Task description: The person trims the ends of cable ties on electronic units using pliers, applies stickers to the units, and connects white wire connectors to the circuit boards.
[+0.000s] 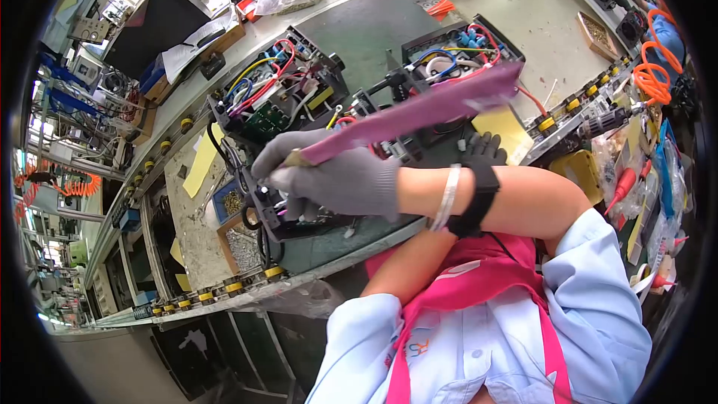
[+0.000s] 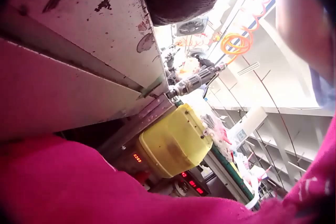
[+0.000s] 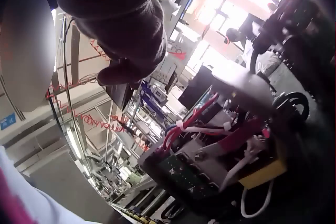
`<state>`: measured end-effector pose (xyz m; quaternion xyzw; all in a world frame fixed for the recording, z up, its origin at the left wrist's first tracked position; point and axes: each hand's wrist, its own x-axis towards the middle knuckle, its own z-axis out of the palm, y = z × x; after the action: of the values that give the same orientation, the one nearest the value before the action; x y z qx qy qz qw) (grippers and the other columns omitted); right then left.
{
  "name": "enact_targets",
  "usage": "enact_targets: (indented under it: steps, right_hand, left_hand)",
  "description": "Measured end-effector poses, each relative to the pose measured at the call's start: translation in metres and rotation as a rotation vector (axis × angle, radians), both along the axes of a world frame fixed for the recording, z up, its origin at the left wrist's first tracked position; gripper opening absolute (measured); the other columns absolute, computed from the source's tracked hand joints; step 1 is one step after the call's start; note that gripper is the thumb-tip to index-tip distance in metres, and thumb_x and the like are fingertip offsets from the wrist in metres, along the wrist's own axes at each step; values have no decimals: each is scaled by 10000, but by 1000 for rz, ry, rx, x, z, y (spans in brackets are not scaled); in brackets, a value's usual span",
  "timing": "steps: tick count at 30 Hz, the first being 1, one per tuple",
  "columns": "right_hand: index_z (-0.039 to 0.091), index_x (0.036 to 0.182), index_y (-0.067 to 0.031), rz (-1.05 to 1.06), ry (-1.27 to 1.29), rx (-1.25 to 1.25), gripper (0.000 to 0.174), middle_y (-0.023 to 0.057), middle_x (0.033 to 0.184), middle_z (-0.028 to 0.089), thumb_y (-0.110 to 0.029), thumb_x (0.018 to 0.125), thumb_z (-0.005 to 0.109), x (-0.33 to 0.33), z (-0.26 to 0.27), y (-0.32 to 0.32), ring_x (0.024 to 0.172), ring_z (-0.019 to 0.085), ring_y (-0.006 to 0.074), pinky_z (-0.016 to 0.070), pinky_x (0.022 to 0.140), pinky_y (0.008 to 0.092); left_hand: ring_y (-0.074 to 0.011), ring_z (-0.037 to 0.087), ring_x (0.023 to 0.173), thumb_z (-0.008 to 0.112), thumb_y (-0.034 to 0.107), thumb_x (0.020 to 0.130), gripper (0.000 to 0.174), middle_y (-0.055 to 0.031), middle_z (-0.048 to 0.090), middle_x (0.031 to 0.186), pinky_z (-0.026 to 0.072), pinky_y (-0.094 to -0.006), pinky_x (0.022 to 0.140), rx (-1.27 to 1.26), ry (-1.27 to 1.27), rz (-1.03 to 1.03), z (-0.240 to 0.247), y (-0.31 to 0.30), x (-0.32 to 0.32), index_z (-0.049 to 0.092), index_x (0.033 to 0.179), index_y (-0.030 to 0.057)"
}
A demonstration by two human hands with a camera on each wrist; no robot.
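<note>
In the head view my gloved right hand (image 1: 329,179) reaches across to the left and holds the narrow end of a long, flat purple strip (image 1: 426,116), its kind not clear. The strip slants up to the right over the open electronic units. Below that hand lies an open black unit (image 1: 265,206), with a wired unit (image 1: 277,90) beyond it. My gloved left hand (image 1: 485,150), crossed under the right forearm, has its fingers extended beside a yellow sheet (image 1: 508,133). The right wrist view shows the right glove (image 3: 126,40) above a wired unit (image 3: 205,166).
Another open unit (image 1: 464,49) stands at the back. Screw trays (image 1: 241,251) lie at the left, and a small parts box (image 1: 597,34) at the far right. A power screwdriver (image 2: 197,79) and a yellow bin (image 2: 176,140) are by the bench edge, near an orange coiled hose (image 1: 652,67).
</note>
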<state>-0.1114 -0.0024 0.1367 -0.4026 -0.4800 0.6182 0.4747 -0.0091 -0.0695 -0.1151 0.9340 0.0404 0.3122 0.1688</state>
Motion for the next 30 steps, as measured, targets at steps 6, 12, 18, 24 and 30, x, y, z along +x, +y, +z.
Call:
enact_targets:
  steps: [6, 12, 18, 24, 30]
  right_hand:
    - [607, 989, -52, -144, -161, 245, 113, 81, 729, 636, -83, 913, 528, -30, -31, 32, 626, 640, 140, 509, 547, 293]
    - [576, 1114, -63, -33, -414, 246, 208, 103, 759, 639, -149, 944, 491, -29, -35, 42, 693, 671, 189, 539, 627, 316]
    - [581, 1103, -87, -74, -718, 429, 213, 189, 843, 653, -201, 931, 529, -34, -36, 44, 835, 649, 380, 513, 745, 430]
    - [563, 1037, -40, -17, -625, 360, 219, 175, 821, 639, -222, 931, 504, -36, -32, 50, 754, 643, 336, 503, 683, 419]
    - [625, 1013, 12, 122, -82, 5, 305, 80, 763, 613, -260, 913, 528, 10, 16, 16, 598, 627, 161, 498, 561, 279]
  left_hand:
    - [-367, 427, 1322, 545, 386, 850, 462, -214, 500, 1373, 232, -492, 1139, -79, 250, 1, 26, -1, 1, 580, 1124, 15]
    - [-360, 415, 1337, 546, 380, 846, 465, -211, 493, 1384, 223, -487, 1141, -82, 244, 0, 28, -3, -2, 573, 1130, 13]
    - [-352, 412, 1342, 549, 377, 842, 466, -204, 492, 1388, 215, -490, 1143, -61, 238, 13, 24, -5, 1, 573, 1135, 16]
    - [-347, 433, 1325, 563, 388, 833, 471, -194, 511, 1372, 224, -501, 1140, -52, 209, 19, 26, -5, -3, 580, 1125, 18]
    - [-382, 454, 1292, 573, 374, 858, 442, -198, 535, 1341, 259, -478, 1129, 33, 128, 15, 13, -2, -3, 594, 1136, 30]
